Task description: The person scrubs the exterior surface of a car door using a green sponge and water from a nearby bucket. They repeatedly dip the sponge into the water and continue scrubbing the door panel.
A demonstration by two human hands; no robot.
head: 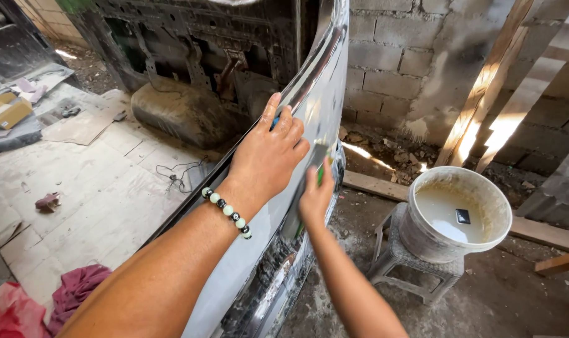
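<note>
Car panel [325, 94]: left hand [269, 153] flat, fingers spread, pressing; right hand [314, 195] pinching sanding block [320, 164] against it.

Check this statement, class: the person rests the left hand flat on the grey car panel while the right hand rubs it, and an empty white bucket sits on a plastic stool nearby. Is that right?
Not quite. The head view shows the white bucket holds cloudy water with a small dark piece in it, so it is not empty. The rest stands: left hand flat on the grey car panel, right hand rubbing it, bucket on the plastic stool.
</note>
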